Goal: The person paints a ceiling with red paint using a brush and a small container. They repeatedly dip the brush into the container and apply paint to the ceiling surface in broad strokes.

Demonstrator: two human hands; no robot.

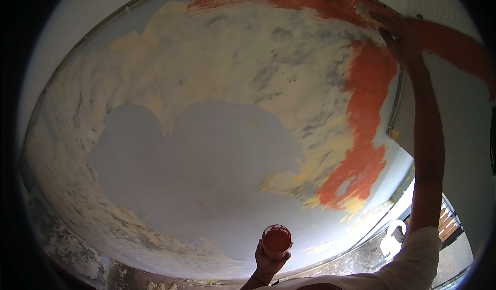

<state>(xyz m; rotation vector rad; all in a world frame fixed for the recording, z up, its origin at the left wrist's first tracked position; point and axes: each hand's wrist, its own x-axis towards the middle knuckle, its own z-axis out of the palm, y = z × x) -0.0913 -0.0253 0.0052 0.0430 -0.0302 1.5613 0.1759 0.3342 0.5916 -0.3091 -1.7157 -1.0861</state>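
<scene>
- At the far left, a worn, dark-stained strip (pixel 67 243) is seen along the foot of the painted wall (pixel 222 78), which is mostly cream with cloudy edges.
- In the middle, a grey patch (pixel 201 155) is surrounded by the cream colour; no red is laid on it, except near its right side.
- Below it, at the lower centre, a cup (pixel 277 228) is held by the left hand (pixel 267 264), the fingers being curled closely around its side. The mouth is kept facing upward, presumably so that the red paint (pixel 277 242) inside is not spilled, and it is held near the body, perhaps for easy reach.
- To the right, a red band (pixel 368 109) is spread down the wall and along its top; its ragged edges are left over the cream.
- At the upper right, the right hand (pixel 405 41) is raised to the red band's corner, with the arm stretched long, probably because the place is high. The fingers are partly bent; whether anything is gripped cannot be told.
</scene>
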